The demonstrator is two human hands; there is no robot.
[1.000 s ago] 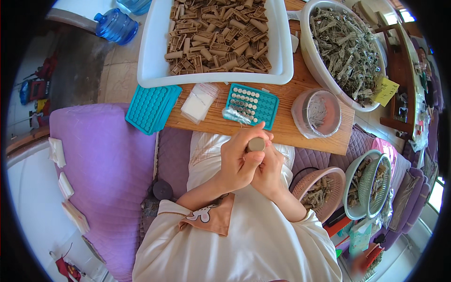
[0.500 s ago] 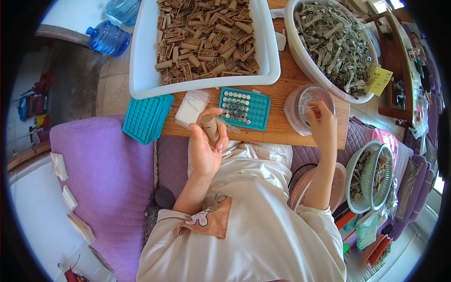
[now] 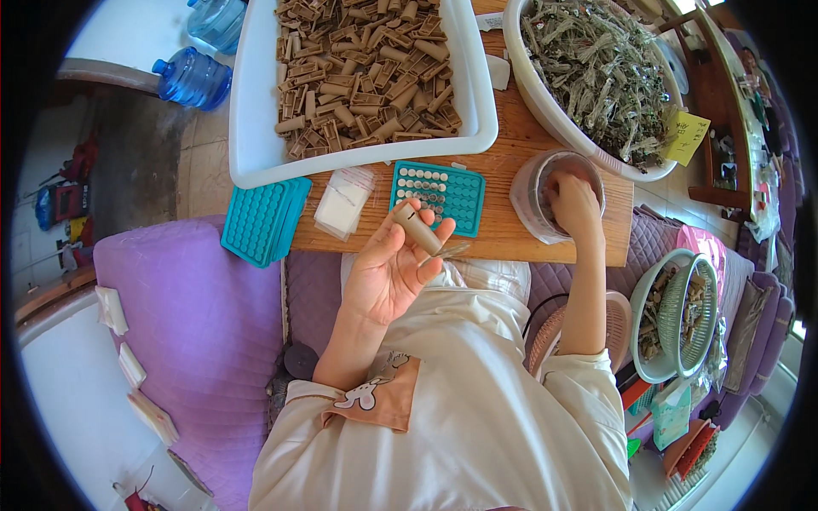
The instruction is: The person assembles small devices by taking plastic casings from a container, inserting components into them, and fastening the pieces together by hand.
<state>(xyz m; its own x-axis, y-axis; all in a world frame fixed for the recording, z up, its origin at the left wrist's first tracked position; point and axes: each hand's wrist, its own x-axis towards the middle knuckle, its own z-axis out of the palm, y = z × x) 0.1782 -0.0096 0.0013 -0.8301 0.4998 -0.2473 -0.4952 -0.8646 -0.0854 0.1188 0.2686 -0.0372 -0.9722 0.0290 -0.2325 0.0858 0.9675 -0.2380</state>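
Note:
A tan plastic tube with a slot in its side (image 3: 417,232) rests in the fingers of my left hand (image 3: 381,277), with clear thin strands trailing from its lower end. My right hand (image 3: 573,203) reaches down into a round clear tub (image 3: 530,189) at the right of the table; its fingertips are hidden, and so is whatever they touch. Just beyond my left hand lies a teal tray (image 3: 465,198) with rows of small round silvery pieces on its left part. Small clear plastic bags (image 3: 343,203) lie to the left of that tray.
A big white bin (image 3: 366,160) of tan plastic casings fills the far side of the wooden table (image 3: 511,128). Right of it stands a white basin (image 3: 530,85) heaped with wired parts, a yellow note (image 3: 687,138) on its rim. Stacked teal trays (image 3: 262,220) overhang the left edge.
My right hand has gone down into the tub from above it. My left hand has tipped the tan tube over to a slant and moved slightly right.

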